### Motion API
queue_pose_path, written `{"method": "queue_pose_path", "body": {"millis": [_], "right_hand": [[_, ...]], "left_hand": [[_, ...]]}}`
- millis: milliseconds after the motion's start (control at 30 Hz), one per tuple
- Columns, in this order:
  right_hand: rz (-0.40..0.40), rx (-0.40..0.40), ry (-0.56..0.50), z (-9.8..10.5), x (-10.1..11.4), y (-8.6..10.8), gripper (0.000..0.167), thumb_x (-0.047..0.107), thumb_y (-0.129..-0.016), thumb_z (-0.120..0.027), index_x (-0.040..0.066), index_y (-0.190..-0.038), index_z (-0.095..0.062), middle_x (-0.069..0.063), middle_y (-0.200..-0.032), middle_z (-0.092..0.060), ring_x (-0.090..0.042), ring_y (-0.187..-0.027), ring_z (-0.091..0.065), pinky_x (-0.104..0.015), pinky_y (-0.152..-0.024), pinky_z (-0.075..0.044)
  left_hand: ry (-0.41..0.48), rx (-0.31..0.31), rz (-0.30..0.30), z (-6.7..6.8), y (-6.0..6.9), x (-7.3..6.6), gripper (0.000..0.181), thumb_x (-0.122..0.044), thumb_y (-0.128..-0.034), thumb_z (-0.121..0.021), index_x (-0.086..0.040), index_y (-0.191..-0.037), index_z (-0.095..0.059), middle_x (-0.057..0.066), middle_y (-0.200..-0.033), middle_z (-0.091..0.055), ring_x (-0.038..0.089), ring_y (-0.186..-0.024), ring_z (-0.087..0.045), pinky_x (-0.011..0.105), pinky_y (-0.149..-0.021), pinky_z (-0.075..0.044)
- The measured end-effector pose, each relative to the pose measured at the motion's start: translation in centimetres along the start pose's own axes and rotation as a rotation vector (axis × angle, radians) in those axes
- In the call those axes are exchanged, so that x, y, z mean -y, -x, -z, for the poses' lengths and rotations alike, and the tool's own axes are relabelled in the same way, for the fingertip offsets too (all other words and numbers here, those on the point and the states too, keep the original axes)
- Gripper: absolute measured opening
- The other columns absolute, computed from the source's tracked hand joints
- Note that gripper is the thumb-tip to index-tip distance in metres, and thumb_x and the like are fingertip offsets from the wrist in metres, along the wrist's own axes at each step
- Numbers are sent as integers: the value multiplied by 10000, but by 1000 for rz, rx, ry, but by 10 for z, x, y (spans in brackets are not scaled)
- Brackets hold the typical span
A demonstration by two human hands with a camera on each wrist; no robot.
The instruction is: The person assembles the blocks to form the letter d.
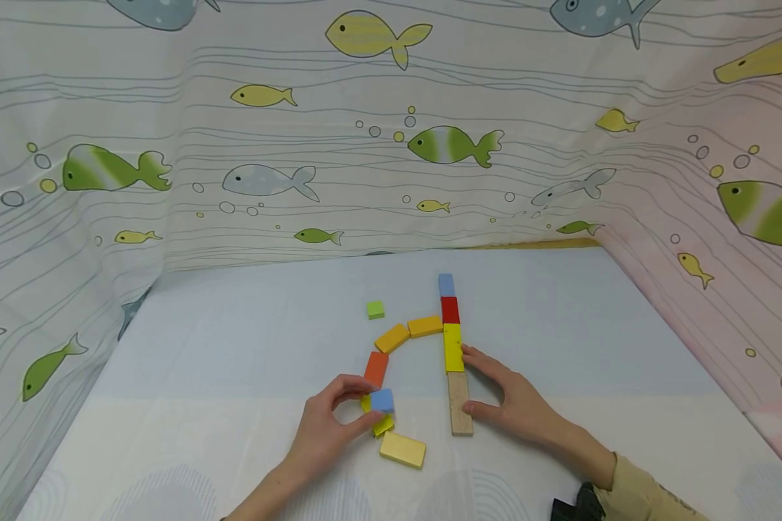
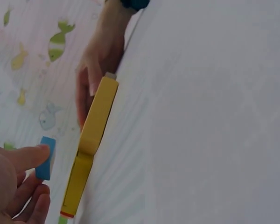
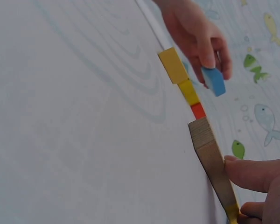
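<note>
Between thumb and fingers, my left hand [image 1: 322, 427] pinches a small blue block [image 1: 382, 401], which hangs over a bright yellow block [image 1: 384, 427]. My right hand [image 1: 528, 405] rests beside a straight column, thumb touching the plain wooden block [image 1: 460, 412] and fingertips at a long yellow block [image 1: 452, 349]. Above these, the column continues with a dark red block [image 1: 450, 310] and another blue block [image 1: 446, 285]. Curving left from the column are two amber blocks [image 1: 426, 326], an orange-red block [image 1: 376, 369], the bright yellow one, partly hidden, and a pale yellow block [image 1: 402, 449].
A lone green block [image 1: 375, 310] lies outside the curve, beyond the amber blocks. The pale tabletop [image 1: 247, 325] is bordered at the back and sides by a fish-patterned curtain [image 1: 254, 224]. Something black [image 1: 576, 504] sits by the right sleeve.
</note>
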State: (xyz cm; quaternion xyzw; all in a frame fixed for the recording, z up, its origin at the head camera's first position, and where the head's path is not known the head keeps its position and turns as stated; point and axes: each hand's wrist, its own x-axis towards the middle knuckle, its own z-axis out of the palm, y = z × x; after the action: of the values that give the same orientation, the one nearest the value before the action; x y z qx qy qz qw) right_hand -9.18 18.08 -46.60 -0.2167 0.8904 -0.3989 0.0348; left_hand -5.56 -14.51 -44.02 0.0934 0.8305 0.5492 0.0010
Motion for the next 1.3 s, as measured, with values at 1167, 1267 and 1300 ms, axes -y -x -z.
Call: {"method": "queue_pose_path", "body": {"millis": [1167, 1267, 1300], "right_hand": [[17, -12, 14, 0, -1, 0, 750, 480, -871, -732, 261, -1520, -427, 59, -1612, -345, -275, -1477, -343, -626, -1129, -339], [14, -10, 14, 1, 0, 0, 754, 482, -868, -734, 259, -1520, -428, 60, -1612, -346, -275, -1476, -345, -626, -1129, -342], [11, -9, 13, 1, 0, 0, 755, 484, -867, -734, 260, -1520, -429, 61, -1611, -346, -274, -1477, -344, -627, -1129, -341]], "left_hand": [[-106, 105, -145, -63, 22, -17, 326, -266, -786, -859, -297, -1062, -689, -215, -1060, -642, 51, -1090, -577, 242, -983, -490], [-120, 93, -169, -65, 23, -17, 306, -267, -781, -864, -285, -1043, -705, -205, -1054, -627, 56, -1087, -569, 238, -972, -498], [-123, 90, -172, -66, 24, -16, 300, -271, -781, -864, -280, -1038, -709, -201, -1053, -622, 59, -1082, -568, 238, -969, -500]]}}
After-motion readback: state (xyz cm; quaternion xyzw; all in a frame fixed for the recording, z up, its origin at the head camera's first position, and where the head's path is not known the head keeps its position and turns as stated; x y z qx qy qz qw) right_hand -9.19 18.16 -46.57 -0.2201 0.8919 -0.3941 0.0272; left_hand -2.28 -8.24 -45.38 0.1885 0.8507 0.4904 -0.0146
